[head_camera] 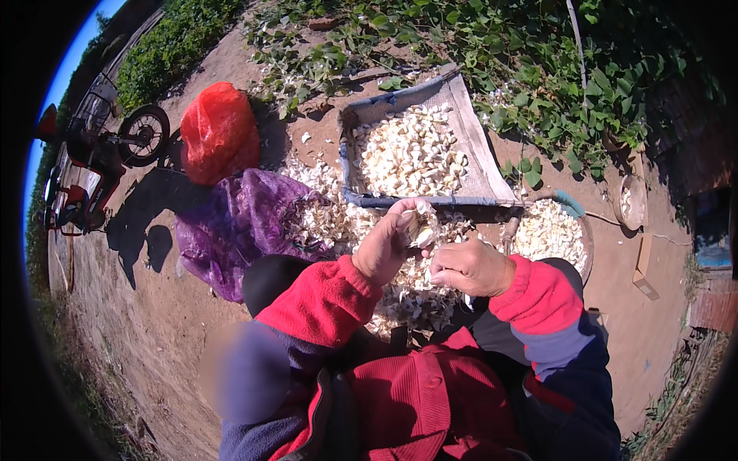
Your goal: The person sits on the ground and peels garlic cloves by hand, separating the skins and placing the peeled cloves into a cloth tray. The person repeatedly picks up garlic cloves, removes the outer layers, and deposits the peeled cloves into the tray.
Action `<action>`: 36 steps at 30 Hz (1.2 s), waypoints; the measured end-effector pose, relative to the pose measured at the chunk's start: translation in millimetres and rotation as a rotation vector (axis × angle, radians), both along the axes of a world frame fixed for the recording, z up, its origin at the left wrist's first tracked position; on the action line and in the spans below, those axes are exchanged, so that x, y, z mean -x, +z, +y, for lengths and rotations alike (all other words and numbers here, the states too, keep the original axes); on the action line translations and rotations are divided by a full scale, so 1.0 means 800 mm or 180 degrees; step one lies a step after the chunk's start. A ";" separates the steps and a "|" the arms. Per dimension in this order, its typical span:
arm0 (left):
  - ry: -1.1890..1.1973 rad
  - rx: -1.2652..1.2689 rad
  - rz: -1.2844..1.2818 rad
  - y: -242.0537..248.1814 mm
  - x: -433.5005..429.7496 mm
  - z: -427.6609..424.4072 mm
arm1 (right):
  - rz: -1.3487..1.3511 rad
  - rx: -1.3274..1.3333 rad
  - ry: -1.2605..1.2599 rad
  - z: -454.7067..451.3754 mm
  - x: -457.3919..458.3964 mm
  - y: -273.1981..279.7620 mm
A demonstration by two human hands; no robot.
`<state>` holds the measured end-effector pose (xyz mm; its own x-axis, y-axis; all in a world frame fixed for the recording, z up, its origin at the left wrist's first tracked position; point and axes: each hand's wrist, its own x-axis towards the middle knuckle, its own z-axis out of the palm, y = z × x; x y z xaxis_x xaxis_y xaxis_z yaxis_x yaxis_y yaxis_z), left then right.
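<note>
My left hand (385, 242) is closed around a partly peeled garlic bulb (422, 227), with pale cloves and papery skin showing between its fingers. Just to the right, my right hand (473, 267) is curled with thumb and fingertips together; whether a bit of garlic or a small tool is between them, I cannot tell. Beneath both hands lies a heap of garlic skins (412, 299). Beyond them, a cloth-rimmed scoop basket (484, 167) holds many peeled cloves (412, 155). A round basket (588, 242) of smaller cloves (548, 233) stands by my right knee.
A purple mesh sack (230, 230) lies at the left, with a red mesh bag (219, 135) behind it. A red electric scooter (86, 184) is parked far left. Leafy vines (519, 63) grow beyond the baskets. A small bowl (633, 201) and a cardboard piece (644, 268) are at the right.
</note>
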<state>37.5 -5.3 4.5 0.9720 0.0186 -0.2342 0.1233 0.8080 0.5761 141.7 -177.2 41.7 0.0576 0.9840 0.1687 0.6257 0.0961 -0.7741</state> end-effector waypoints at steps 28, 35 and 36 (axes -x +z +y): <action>-0.0141 -0.1313 0.0554 0.010 0.005 -0.018 | -0.0485 -0.0401 -0.1296 0.012 0.021 -0.015; -0.0277 -0.1267 0.0473 0.015 0.010 -0.027 | -0.0359 -0.0858 -0.1578 0.018 0.019 -0.024; -0.0223 -0.1121 0.0534 0.014 0.009 -0.027 | -0.0235 -0.0956 -0.1516 0.019 0.017 -0.025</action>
